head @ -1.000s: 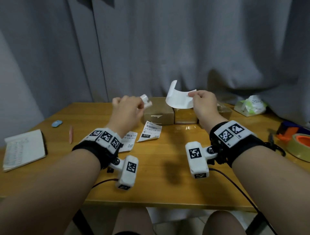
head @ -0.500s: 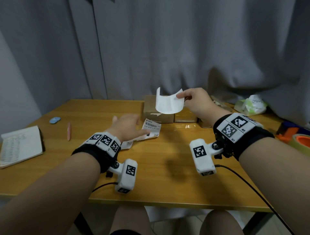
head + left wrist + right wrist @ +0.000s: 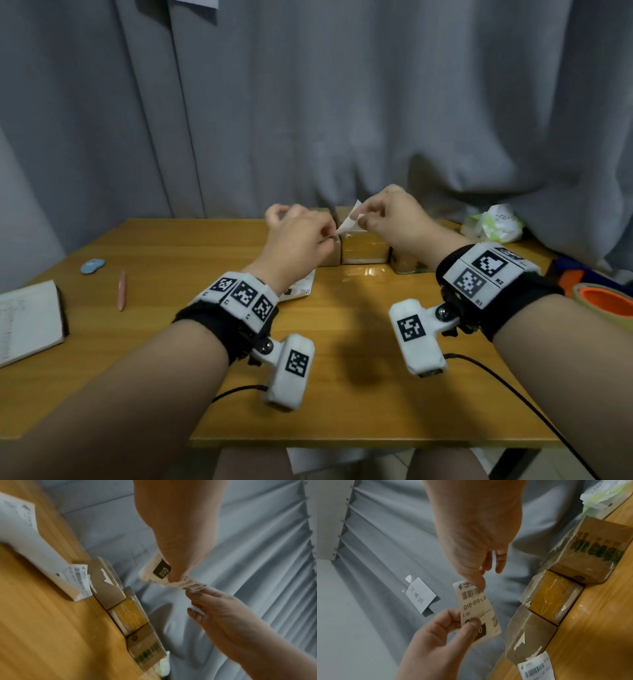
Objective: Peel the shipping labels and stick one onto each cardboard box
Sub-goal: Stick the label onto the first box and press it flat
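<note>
While both hands hover above the far edge of the yellow wooden table [image 3: 342,329], the left hand [image 3: 294,236] and the right hand [image 3: 394,219] each pinch one end of a white printed shipping label with a barcode [image 3: 477,609], held in the air between thumb and fingertips. Below it three small brown cardboard boxes wrapped in clear tape [image 3: 551,601] stand side by side, touching, against the grey curtain [image 3: 308,120]. More white barcode labels [image 3: 75,580] lie flat on the table beside the leftmost box
</note>
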{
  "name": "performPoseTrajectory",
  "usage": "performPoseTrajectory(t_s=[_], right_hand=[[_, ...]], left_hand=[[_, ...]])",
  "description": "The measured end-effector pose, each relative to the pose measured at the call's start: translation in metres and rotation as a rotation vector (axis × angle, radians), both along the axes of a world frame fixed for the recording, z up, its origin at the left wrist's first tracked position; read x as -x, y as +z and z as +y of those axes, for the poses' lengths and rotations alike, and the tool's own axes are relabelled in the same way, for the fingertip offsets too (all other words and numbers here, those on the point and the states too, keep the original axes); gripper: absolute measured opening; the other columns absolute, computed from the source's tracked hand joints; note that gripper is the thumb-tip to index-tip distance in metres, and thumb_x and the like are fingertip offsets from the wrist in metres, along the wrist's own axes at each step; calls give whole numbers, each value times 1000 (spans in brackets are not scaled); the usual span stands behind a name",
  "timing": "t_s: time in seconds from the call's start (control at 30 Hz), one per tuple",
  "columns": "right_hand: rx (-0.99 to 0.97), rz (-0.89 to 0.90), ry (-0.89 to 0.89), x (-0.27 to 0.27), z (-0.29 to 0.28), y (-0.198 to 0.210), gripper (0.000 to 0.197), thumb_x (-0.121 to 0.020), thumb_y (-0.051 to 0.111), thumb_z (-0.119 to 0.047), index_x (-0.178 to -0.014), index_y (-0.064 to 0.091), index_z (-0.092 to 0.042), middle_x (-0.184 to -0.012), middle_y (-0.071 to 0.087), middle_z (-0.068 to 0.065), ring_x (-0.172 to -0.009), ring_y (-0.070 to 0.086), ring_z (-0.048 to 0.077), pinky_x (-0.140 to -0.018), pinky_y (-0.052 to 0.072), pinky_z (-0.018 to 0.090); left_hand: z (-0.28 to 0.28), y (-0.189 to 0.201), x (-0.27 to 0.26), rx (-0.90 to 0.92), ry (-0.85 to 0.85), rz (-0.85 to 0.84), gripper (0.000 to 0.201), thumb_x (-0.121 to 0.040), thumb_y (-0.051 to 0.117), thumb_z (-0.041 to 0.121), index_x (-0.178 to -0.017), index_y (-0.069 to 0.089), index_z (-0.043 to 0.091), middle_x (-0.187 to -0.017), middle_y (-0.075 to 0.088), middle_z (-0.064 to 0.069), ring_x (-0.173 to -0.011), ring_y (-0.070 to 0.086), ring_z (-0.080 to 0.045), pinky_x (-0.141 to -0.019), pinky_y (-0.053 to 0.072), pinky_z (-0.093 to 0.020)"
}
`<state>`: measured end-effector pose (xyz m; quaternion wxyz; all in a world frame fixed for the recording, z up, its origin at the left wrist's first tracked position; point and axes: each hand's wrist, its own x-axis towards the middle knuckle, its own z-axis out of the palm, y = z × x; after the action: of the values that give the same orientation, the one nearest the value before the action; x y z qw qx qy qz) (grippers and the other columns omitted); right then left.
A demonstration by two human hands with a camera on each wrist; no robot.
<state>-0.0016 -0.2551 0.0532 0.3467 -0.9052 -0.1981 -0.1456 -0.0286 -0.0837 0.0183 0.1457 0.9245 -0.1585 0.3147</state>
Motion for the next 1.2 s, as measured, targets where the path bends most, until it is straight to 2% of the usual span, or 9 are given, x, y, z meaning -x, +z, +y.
performPoseTrajectory(t_s=[0.1, 0.17, 0.23, 0.37, 0.5, 0.63, 0.73, 0.83, 1.2], right_hand=[[-123, -30, 33, -9, -14, 0, 33, -84, 68, -21, -114, 64, -33, -116, 38, -3, -120, 42, 22, -110, 35, 40], [-265, -8, 79, -13, -21, 2, 56, -83, 69, -17, -131, 50, -38, -126, 34, -2, -121, 39, 14, -109, 35, 34], [-374, 75, 103, -16, -24, 3, 75, -83, 70, -18, -144, 31, -37, -132, 36, -1, -121, 41, 11, -102, 38, 27], [-751, 481, 227, -39, -21, -10, 93, -75, 75, -14, -148, 19, -28, -114, 67, 7, -112, 61, 25, -107, 41, 44], [-876, 516, 255, -62, -14, -25, 85, -77, 68, 4, -146, 25, -22, -99, 71, 14, -99, 62, 30, -104, 40, 51], [-797, 474, 194, -82, -6, -30, 82, -81, 61, 9, -146, 23, -23, -93, 66, 14, -90, 66, 25, -88, 53, 39], [-756, 453, 138, -96, -5, -31, 81, -85, 57, 6, -146, 20, -30, -109, 63, 21, -101, 66, 27, -95, 52, 45], [-788, 466, 77, -108, 1, -33, 79, -88, 54, 3, -148, 17, -32, -116, 60, 22, -101, 66, 26, -95, 52, 45], [-867, 532, 54, -125, 51, -61, 71, -87, 52, 7, -145, 24, -23, -76, 50, 2, -84, 59, 16, -83, 52, 29]], left_hand=[[-5, 4, -10, 443, -193, 251, 6, -80, 61, 37, -76, 57, 37, -79, 63, 14, -86, 61, -12, -100, 37, -41], [-8, 11, -14, 627, -299, 328, 7, -82, 64, 26, -81, 59, 31, -86, 68, 8, -87, 66, -20, -91, 51, -47], [-11, 17, -17, 750, -399, 413, 7, -88, 61, 12, -91, 60, 17, -93, 69, 3, -88, 69, -19, -85, 56, -35], [-13, 22, -31, 928, -516, 523, 20, -89, 58, 4, -104, 59, 16, -98, 69, 6, -84, 68, -5, -74, 53, -16], [-9, 19, -58, 1037, -460, 578, 19, -87, 62, 7, -105, 60, 14, -101, 68, -1, -84, 62, -21, -82, 47, -33], [4, 6, -86, 739, -176, 569, 58, -83, 65, 39, -131, 43, 14, -132, 51, -2, -103, 58, -5, -83, 47, -16], [21, -14, -101, 196, 181, 590, 110, -66, 64, 69, -149, 7, 23, -156, 12, -6, -142, 19, -27, -114, 21, -47], [31, -44, -110, -97, 294, 648, 122, -64, 58, 77, -148, -15, 27, -157, -21, -6, -145, -16, -28, -116, -6, -54], [68, -84, -114, -210, 377, 650, 134, -56, 65, 75, -141, -30, 32, -154, -28, -7, -144, -18, -30, -112, -7, -57]])
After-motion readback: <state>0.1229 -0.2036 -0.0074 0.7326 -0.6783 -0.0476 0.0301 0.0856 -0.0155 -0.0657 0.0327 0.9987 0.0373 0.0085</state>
